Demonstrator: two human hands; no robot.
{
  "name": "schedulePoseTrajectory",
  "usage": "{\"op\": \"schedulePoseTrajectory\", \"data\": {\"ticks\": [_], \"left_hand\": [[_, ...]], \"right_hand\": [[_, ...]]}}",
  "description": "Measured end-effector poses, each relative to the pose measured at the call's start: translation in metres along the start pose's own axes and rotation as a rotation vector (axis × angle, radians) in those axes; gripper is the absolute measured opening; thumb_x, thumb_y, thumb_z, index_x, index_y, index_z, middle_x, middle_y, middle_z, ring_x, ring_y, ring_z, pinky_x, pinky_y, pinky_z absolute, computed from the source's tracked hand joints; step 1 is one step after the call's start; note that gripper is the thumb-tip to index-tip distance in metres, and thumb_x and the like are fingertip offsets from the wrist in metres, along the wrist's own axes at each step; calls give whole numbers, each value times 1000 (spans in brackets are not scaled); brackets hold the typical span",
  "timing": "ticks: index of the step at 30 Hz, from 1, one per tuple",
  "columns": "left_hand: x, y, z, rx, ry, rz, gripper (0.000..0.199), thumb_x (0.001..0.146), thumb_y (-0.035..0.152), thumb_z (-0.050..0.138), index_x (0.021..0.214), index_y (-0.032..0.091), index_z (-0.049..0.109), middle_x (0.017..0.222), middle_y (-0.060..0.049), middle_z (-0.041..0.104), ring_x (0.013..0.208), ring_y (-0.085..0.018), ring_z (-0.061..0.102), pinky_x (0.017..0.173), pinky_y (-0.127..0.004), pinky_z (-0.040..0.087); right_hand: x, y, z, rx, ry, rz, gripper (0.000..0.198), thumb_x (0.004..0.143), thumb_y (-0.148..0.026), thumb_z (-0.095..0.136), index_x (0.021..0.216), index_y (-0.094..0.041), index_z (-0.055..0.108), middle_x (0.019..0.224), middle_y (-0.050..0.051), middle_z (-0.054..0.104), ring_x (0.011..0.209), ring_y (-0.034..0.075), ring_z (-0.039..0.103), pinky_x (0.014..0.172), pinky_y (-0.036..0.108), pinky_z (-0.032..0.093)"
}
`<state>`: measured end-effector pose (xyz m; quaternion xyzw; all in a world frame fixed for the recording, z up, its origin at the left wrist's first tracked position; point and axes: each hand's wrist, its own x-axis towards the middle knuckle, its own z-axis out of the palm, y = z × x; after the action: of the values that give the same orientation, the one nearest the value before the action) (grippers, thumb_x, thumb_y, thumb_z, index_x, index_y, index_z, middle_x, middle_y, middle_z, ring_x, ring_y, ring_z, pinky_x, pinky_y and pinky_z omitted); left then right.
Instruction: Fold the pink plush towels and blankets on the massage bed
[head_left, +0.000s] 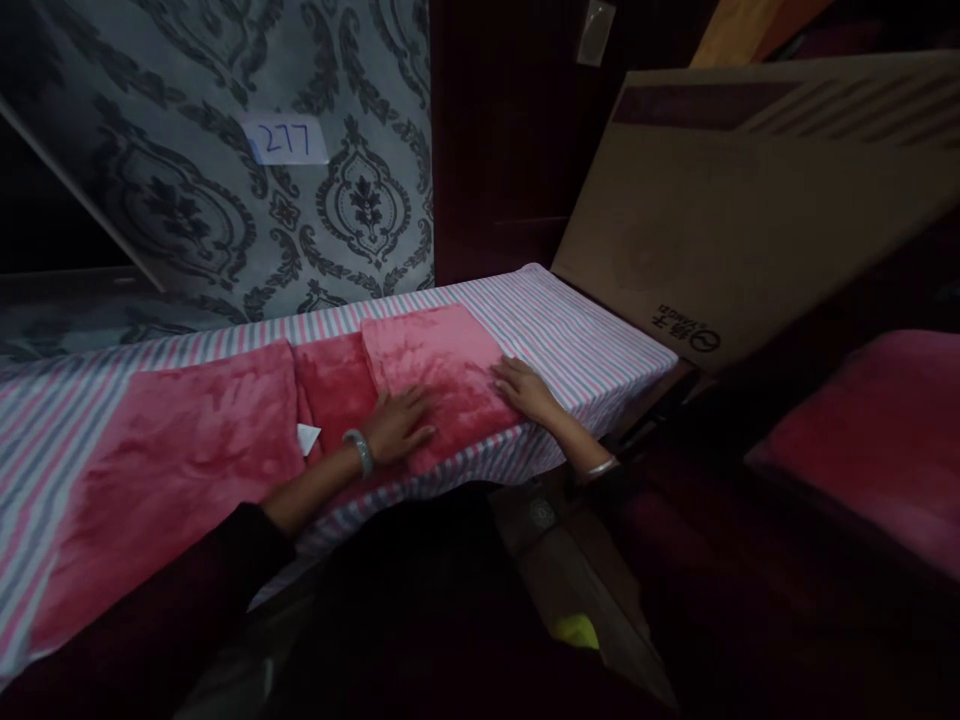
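Observation:
A pink-red plush cloth (195, 450) lies along a table, its right end folded over into a lighter flap (442, 345). Flat on the left part of that flap rests my left hand (401, 425), fingers spread. My right hand (525, 390) lies on the flap's right edge, fingers stretched out. Neither hand grips the plush. A small white tag (307, 438) sticks out near the middle of the cloth, left of my left hand.
Under the plush is a striped tablecloth (577, 340). A large cardboard box (750, 200) leans at the back right. Another pink-red plush piece (877, 440) lies at the right. Patterned wallpaper (202, 220) behind bears a paper label (289, 140) reading 277.

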<state>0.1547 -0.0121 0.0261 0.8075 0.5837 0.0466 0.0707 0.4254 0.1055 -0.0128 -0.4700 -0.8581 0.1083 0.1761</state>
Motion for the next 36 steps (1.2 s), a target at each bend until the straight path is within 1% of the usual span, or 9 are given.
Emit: {"op": "schedulePoseTrajectory", "data": {"ticks": [2, 5, 11, 14, 18, 22, 27, 33, 36], "left_hand": [[-22, 1, 9, -53, 78, 38, 50, 97, 39, 48, 144, 22, 50, 154, -12, 44, 144, -31, 37, 120, -56, 26], [-46, 4, 24, -144, 216, 82, 46, 94, 42, 53, 132, 17, 59, 142, -14, 55, 135, -29, 48, 116, -47, 36], [-49, 6, 34, -309, 343, 42, 32, 90, 37, 58, 114, 16, 62, 121, -14, 63, 118, -28, 56, 107, -46, 44], [-44, 10, 32, -293, 351, 44, 30, 85, 36, 66, 107, 18, 62, 117, -13, 62, 116, -28, 55, 105, -45, 46], [-42, 19, 30, -217, 350, -17, 39, 78, 43, 73, 104, 16, 62, 115, -13, 59, 110, -30, 54, 99, -47, 47], [-36, 18, 32, -220, 333, -112, 24, 78, 31, 70, 94, 16, 61, 102, -11, 60, 102, -28, 55, 92, -42, 49], [-22, 4, 31, -305, 317, -116, 13, 74, 27, 66, 74, 20, 56, 82, -4, 59, 86, -21, 56, 84, -37, 48], [-6, -5, 5, -547, 181, -137, 15, 75, 30, 58, 67, 20, 50, 69, 1, 55, 72, -16, 54, 68, -28, 46], [0, -1, -15, -420, 253, -83, 11, 76, 23, 58, 72, 21, 48, 73, 0, 57, 73, -18, 55, 69, -29, 45]], "right_hand": [[-21, 0, 0, 50, 37, -75, 47, 102, -40, 41, 139, -18, 60, 152, 12, 48, 144, 25, 40, 121, 44, 29], [-46, 0, 3, 93, 41, -120, 47, 99, -41, 47, 140, -21, 60, 151, 10, 50, 141, 27, 43, 118, 48, 33], [-53, 5, 7, 123, 19, -127, 46, 98, -42, 49, 137, -21, 62, 146, 12, 55, 139, 26, 47, 116, 47, 36], [-48, 7, 9, 108, 8, -119, 46, 97, -42, 51, 136, -22, 63, 145, 12, 56, 138, 27, 48, 116, 47, 36], [-46, 6, 11, 89, -1, -111, 45, 96, -40, 53, 136, -24, 63, 145, 10, 57, 138, 28, 48, 115, 49, 35], [-46, 6, 13, 97, 14, -107, 44, 95, -38, 53, 135, -23, 63, 144, 10, 57, 138, 27, 48, 116, 47, 35], [-44, 8, 14, 107, 8, -98, 43, 95, -37, 54, 134, -22, 64, 143, 10, 58, 137, 24, 49, 116, 44, 36], [-40, 7, 9, 166, -8, -109, 42, 94, -36, 54, 133, -22, 65, 140, 10, 61, 135, 25, 51, 114, 45, 38], [-38, 6, 4, 200, -3, -114, 43, 93, -33, 55, 133, -21, 65, 137, 9, 63, 131, 25, 54, 112, 42, 40]]}}
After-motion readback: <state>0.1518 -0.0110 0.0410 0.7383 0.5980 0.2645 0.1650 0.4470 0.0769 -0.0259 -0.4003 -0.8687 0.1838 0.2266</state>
